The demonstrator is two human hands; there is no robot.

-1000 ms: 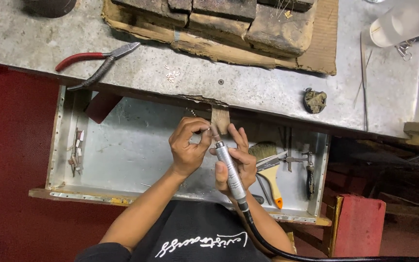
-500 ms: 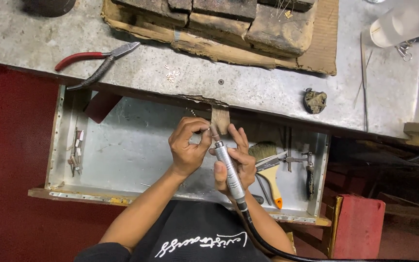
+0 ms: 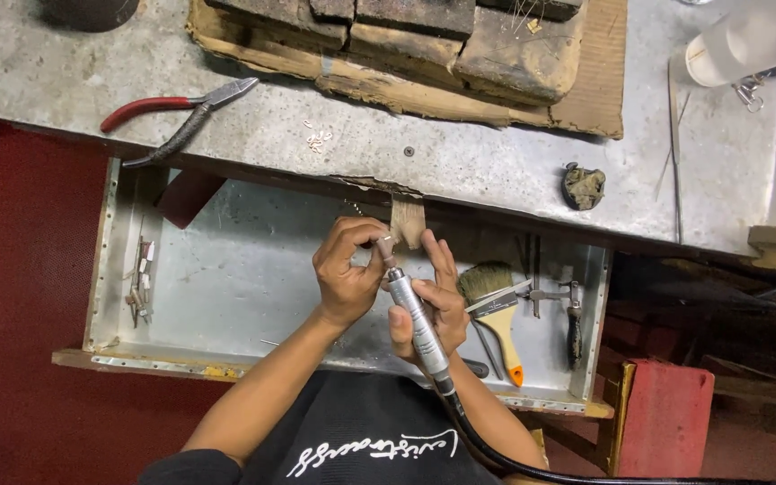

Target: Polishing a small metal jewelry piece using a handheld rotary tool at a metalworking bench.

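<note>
The rotary handpiece (image 3: 413,316), a slim silver tool on a black flexible hose (image 3: 496,454), lies slanted over the open metal drawer (image 3: 226,269), its tip just below the small wooden peg (image 3: 407,221) that juts from the front edge of the worktop (image 3: 460,162); the right hand (image 3: 428,305) is wrapped round its barrel, fingers closed on it, while the left hand (image 3: 345,274), just left of the peg, has its fingers curled shut with thumb and forefinger pinched together at the tool's tip, on something too small to make out; taking the peg as the mark, the drawer spreads below and to both sides of it, grey sheet metal, scuffed and dusty; to the right of the peg inside the drawer lie a brush (image 3: 494,310) with a pale wooden handle tipped orange, and beyond it a small hammer (image 3: 572,314) among thin metal tools; far to the left of the peg, by the drawer's left wall, sits a cluster of small metal bits (image 3: 141,283); above the peg the worktop is grey, stained metal; up and to the left lie red-handled pliers (image 3: 177,112), straight above sit worn bricks (image 3: 424,36) on a torn cardboard sheet (image 3: 586,99), and up to the right a small dark lump (image 3: 583,185); the floor left of the drawer is dark red.
</note>
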